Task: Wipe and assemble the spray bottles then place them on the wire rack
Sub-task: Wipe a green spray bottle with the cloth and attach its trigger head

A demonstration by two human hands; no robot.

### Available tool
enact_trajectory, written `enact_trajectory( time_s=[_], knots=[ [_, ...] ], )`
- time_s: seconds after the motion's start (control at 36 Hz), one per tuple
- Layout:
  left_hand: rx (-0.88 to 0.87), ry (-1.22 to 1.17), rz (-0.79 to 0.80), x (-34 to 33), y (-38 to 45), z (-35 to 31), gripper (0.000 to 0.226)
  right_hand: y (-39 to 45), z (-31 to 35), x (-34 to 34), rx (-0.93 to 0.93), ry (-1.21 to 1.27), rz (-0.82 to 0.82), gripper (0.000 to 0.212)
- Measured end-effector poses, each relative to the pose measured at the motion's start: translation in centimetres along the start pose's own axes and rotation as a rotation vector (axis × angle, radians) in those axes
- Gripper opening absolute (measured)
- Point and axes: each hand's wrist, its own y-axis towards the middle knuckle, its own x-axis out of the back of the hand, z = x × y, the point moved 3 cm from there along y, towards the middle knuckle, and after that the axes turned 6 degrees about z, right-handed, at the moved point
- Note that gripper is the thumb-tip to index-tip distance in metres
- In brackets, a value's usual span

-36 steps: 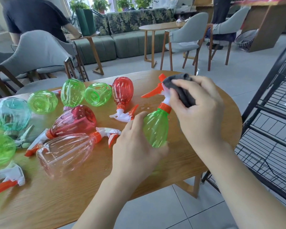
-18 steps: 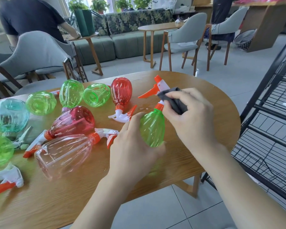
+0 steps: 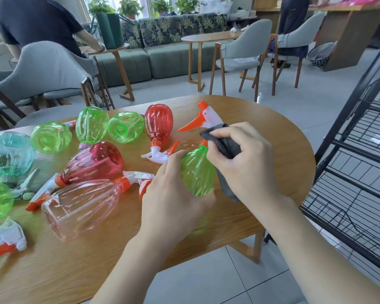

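My left hand [image 3: 173, 194] grips the base of a green spray bottle [image 3: 196, 170] held over the wooden table [image 3: 283, 154]. Its white and orange trigger head [image 3: 203, 118] points up and away from me. My right hand [image 3: 244, 163] holds a dark grey cloth [image 3: 225, 145] pressed against the bottle's neck and upper body. On the table to the left lie several more bottles: a red one with a trigger head [image 3: 158, 125], a dark pink one [image 3: 92, 163], a clear pink one [image 3: 81, 205], and green ones [image 3: 92, 123].
A black wire rack [image 3: 360, 172] stands at the right, close to the table's edge. A loose white and orange trigger head [image 3: 7, 240] lies near the table's left front. Grey chairs [image 3: 42, 69], other tables and two people are behind the table.
My right hand has slid the cloth down from the trigger head to the bottle's neck and body. The bottle has dropped slightly lower in my left hand.
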Motion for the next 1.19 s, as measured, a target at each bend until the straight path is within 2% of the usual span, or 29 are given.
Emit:
enact_trajectory(
  time_s=[0.17, 0.39, 0.58, 0.69, 0.78, 0.92, 1.03, 1.19],
  knots=[
    [-0.003, -0.009, -0.022, 0.1, -0.1, 0.0, 0.089, 0.2, -1.8, 0.9, -0.096, -0.14, -0.09, 0.012],
    [0.025, -0.084, -0.036, 0.2, 0.1, 0.4, 0.088, -0.7, -1.1, -0.5, -0.014, -0.073, -0.016, 0.013],
    [0.018, -0.095, -0.049, 0.1, 0.1, 0.7, 0.086, -0.6, -1.2, 0.4, -0.084, -0.118, -0.145, 0.014],
    [0.004, -0.069, -0.03, 0.0, 0.1, 0.5, 0.089, -1.0, 0.2, -0.4, 0.042, -0.067, -0.063, 0.016],
    [0.005, -0.094, -0.034, 0.0, 0.2, 0.4, 0.09, -1.3, 0.4, -1.2, 0.044, -0.017, 0.015, 0.02],
    [0.002, -0.087, -0.057, 0.1, 0.0, 0.3, 0.088, -1.6, 0.0, -0.6, 0.058, -0.058, -0.008, 0.019],
    [0.002, -0.106, -0.078, 0.0, -0.2, 0.7, 0.084, -2.5, -1.8, 0.0, -0.069, -0.109, -0.008, 0.016],
    [-0.067, -0.099, -0.029, -1.3, -0.1, -0.5, 0.092, -1.7, -3.1, 1.9, -0.263, 0.014, -0.017, 0.014]
  ],
)
